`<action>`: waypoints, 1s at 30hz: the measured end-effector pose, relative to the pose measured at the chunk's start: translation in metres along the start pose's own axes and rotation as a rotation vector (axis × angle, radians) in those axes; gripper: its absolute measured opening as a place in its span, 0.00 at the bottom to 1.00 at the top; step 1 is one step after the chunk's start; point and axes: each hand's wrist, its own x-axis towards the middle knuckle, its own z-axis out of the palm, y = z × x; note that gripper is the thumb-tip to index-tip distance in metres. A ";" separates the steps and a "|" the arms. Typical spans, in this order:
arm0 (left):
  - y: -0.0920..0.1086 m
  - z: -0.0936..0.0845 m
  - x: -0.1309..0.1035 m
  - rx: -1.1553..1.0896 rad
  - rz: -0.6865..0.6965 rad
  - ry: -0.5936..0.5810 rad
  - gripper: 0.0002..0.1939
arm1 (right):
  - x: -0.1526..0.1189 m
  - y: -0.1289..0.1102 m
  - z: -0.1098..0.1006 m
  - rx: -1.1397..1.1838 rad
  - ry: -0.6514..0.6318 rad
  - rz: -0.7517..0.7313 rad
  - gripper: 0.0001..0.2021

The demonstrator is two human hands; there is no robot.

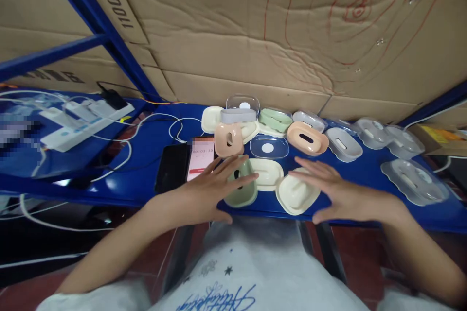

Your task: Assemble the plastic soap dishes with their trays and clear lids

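My left hand [215, 187] is spread over a sage green oval plastic piece with a dark slot [248, 192] near the shelf's front edge. My right hand [339, 189] has its fingers apart over the right side of a cream, hollow-looking plastic piece [296, 194]. Whether either hand touches the piece under it, I cannot tell. Between the hands lies a flat cream oval piece [272, 175]. Behind it are a clear oval piece with a white disc [269, 147], a peach slotted piece [307, 139] and another peach piece standing on edge [229, 143].
Farther back are a pale green piece [275, 120] and a grey-lilac one [239, 115]. Several translucent grey pieces [414, 182] lie to the right. A phone with a lit timer [200, 153] and a black phone [170, 167] are left, near a power strip [87, 126] with white cables.
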 end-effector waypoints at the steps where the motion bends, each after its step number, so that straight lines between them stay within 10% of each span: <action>1: 0.000 0.010 0.000 0.015 0.005 -0.007 0.63 | -0.006 -0.007 0.015 -0.012 -0.015 0.003 0.59; 7: -0.009 0.037 0.035 0.047 0.027 0.016 0.55 | 0.015 -0.015 0.054 -0.066 0.098 -0.051 0.55; 15: -0.005 0.019 0.040 0.015 0.047 0.276 0.24 | 0.056 -0.029 0.056 -0.200 0.237 -0.113 0.32; 21: -0.045 -0.001 0.047 0.217 -0.008 0.471 0.23 | 0.073 -0.030 0.064 -0.263 0.281 -0.177 0.30; 30: -0.099 -0.026 0.144 0.338 -0.160 0.462 0.30 | 0.065 -0.028 0.067 -0.377 0.338 -0.228 0.26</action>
